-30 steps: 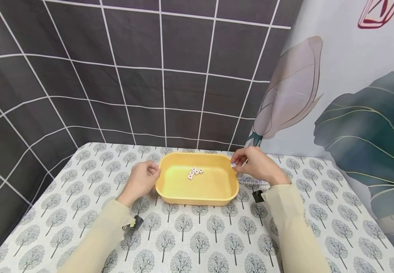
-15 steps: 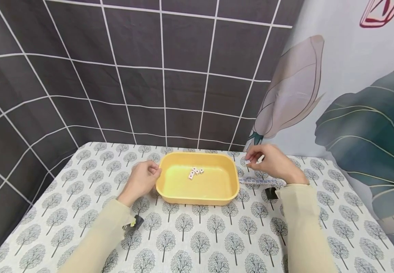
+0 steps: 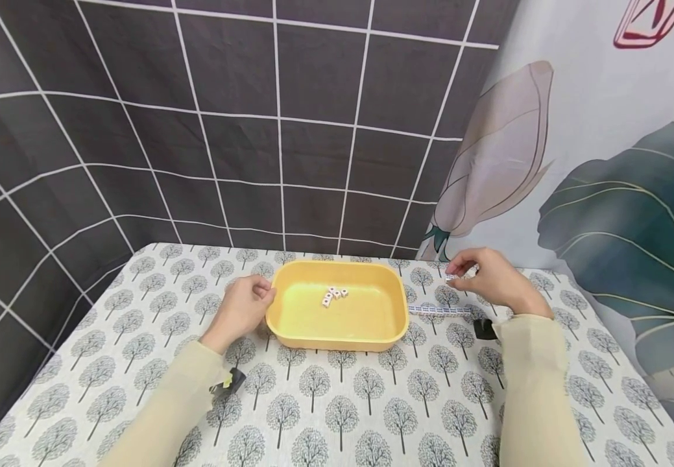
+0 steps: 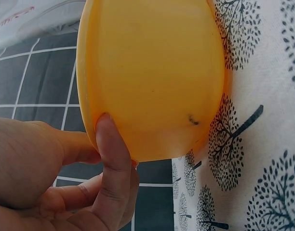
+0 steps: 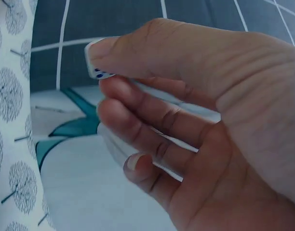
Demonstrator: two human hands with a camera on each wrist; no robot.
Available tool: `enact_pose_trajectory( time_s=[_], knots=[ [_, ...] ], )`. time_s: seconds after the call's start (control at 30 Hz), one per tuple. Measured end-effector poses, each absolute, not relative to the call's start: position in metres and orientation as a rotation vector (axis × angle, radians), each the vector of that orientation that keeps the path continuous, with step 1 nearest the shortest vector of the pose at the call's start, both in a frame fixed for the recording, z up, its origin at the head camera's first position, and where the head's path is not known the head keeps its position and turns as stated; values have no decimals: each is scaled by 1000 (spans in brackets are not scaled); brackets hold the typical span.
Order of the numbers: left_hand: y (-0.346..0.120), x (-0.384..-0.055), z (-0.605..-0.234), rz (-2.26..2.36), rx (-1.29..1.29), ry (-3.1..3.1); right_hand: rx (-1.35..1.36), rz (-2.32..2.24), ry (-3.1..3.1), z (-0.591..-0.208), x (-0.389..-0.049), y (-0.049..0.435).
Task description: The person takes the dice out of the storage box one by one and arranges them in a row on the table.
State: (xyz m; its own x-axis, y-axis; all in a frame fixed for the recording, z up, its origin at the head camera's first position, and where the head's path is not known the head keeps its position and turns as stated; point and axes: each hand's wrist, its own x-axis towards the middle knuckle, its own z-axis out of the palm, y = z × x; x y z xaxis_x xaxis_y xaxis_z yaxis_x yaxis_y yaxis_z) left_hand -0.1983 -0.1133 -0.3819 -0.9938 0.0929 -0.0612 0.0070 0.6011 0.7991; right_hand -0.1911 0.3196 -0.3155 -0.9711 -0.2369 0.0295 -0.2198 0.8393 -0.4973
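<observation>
In the head view a yellow plastic basin [image 3: 337, 332] stands on the table, and a few white dice [image 3: 335, 294] with dark red spots lie inside it. My left hand [image 3: 240, 311] grips the basin's left rim between thumb and fingers; the left wrist view shows the thumb and fingers on the basin wall [image 4: 157, 72]. To the right of the basin, my right hand [image 3: 488, 279] is raised above the table. Its thumb and forefinger pinch a white die [image 5: 101, 73] with blue dots, mostly covered by the thumb in the right wrist view.
A straight row of small white dice with blue dots [image 3: 438, 311] runs rightward from the basin's right side. The tablecloth [image 3: 342, 389] is printed with trees. A dark gridded curtain [image 3: 313, 149] hangs behind, a floral one [image 3: 506, 194] at the right.
My right hand has moved rightward, from the basin's right rim to above the cloth beyond it, with the die in its fingers. The left hand and basin stay in place.
</observation>
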Motion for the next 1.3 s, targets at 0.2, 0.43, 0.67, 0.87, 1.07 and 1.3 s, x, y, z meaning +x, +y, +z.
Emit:
enact_pose_trajectory(
  time_s=[0.2, 0.43, 0.67, 0.87, 1.07, 1.3],
  knots=[
    [-114, -198, -382, 1357, 90, 2725, -318, -786, 2961, -321, -191, 332],
    [-116, -198, -382, 1347, 120, 2762, -282, -782, 2929, -327, -191, 345],
    [-115, -198, -382, 1362, 129, 2760, -210, -776, 2875, -336, -190, 361],
    [-114, -197, -382, 1360, 128, 2751, -145, -753, 2806, -346, -191, 370],
    [-114, -198, -383, 1354, 126, 2749, -103, -783, 2721, -355, -193, 375],
    [-115, -198, -383, 1360, 132, 2748, -113, -812, 2661, -364, -195, 379]
  ],
)
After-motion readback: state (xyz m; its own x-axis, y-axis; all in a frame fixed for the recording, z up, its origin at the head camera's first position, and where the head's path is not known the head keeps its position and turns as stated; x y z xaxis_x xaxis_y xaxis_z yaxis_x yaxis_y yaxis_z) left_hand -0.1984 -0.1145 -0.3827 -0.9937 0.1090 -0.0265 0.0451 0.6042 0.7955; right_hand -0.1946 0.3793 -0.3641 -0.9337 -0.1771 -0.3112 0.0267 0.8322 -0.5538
